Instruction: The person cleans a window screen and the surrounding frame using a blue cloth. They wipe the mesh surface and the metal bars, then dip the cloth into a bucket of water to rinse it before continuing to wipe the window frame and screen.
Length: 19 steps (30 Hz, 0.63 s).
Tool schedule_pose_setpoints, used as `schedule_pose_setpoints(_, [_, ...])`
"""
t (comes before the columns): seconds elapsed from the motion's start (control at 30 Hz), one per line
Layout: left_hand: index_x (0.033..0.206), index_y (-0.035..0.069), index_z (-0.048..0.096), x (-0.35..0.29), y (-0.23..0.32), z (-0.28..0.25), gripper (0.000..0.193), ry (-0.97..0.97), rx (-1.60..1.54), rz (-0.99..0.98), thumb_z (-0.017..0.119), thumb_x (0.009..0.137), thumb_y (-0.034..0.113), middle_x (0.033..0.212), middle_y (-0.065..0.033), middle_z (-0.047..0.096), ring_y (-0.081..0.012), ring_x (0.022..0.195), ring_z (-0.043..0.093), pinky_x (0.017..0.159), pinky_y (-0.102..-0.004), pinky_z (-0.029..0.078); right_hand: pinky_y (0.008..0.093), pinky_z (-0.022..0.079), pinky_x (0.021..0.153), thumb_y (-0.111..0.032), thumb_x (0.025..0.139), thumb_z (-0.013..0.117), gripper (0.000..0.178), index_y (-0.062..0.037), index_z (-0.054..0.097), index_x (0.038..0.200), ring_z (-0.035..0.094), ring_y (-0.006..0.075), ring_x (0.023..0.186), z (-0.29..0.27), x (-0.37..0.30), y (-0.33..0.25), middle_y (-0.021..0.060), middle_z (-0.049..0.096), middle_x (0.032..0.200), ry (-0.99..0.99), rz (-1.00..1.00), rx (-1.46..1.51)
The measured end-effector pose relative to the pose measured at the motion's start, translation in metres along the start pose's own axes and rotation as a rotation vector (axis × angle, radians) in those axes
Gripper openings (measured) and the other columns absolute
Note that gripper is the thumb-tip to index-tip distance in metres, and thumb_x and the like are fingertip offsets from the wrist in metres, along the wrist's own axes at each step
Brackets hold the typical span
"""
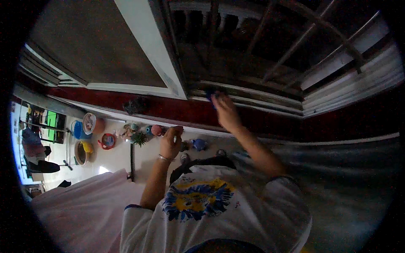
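My right hand (227,111) reaches forward to the window track (261,98), its fingers closed on a dark blue cloth (212,93). The cloth presses into the track beside the lower corner of the white window frame (147,38). Its far side is lost in shadow. My left hand (170,142), with a bracelet at the wrist, is at the near edge of the dark red sill (190,110). Its fingers are curled closed, and whatever is inside them, if anything, is hidden. A dark crumpled object (135,105) lies on the sill to the left.
Metal bars (291,46) stand beyond the window opening. On the floor below are a blue bucket (80,130), a red basin (107,141), a green plant (139,138) and a blue toy-like object (199,144). A pale pink cloth (93,206) spreads at lower left; a curtain (346,185) hangs right.
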<state>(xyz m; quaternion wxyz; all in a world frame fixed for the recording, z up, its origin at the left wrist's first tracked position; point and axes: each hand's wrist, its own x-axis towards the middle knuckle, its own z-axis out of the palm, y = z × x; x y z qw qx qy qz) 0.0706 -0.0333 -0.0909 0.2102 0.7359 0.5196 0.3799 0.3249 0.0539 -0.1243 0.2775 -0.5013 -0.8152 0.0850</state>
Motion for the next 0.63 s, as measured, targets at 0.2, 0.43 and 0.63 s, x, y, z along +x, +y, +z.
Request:
schedule_pose_setpoints(0.2, [0.095, 0.002, 0.054, 0.007, 0.011, 0.0, 0.023, 0.051, -0.029, 0.02, 0.05, 0.074, -0.007, 0.084, -0.0129, 0.059, -0.0312, 0.079, 0.058, 0.067, -0.0366, 0.046, 0.0429, 0.036, 0.096, 0.002, 0.075, 0.047, 0.046, -0.0013, 0.045, 0.12, 0.043, 0.0343, 0.114, 0.061, 0.055, -0.056, 0.0173, 0.048, 0.12, -0.044, 0.014, -0.154])
schedule_pose_setpoints(0.43, [0.108, 0.002, 0.047, 0.004, 0.0, -0.001, 0.038, 0.041, 0.122, 0.105, 0.049, 0.072, -0.012, 0.088, -0.013, 0.061, -0.0272, 0.075, 0.062, 0.068, -0.0318, 0.049, 0.0427, 0.037, 0.095, 0.003, 0.076, 0.047, 0.044, -0.0024, 0.047, 0.119, 0.044, 0.035, 0.113, -0.019, -0.015, 0.023, 0.0174, 0.048, 0.121, 0.062, 0.008, -0.249])
schedule_pose_setpoints(0.63, [0.109, 0.006, 0.047, -0.005, -0.016, 0.012, 0.039, 0.011, 0.07, 0.085, 0.055, 0.073, -0.006, 0.093, -0.014, 0.061, -0.0291, 0.08, 0.063, 0.068, -0.0367, 0.051, 0.0445, 0.032, 0.101, 0.004, 0.074, 0.051, 0.055, -0.0069, 0.042, 0.127, 0.041, 0.0336, 0.119, 0.035, 0.028, -0.019, 0.0178, 0.043, 0.127, -0.105, 0.092, 0.042])
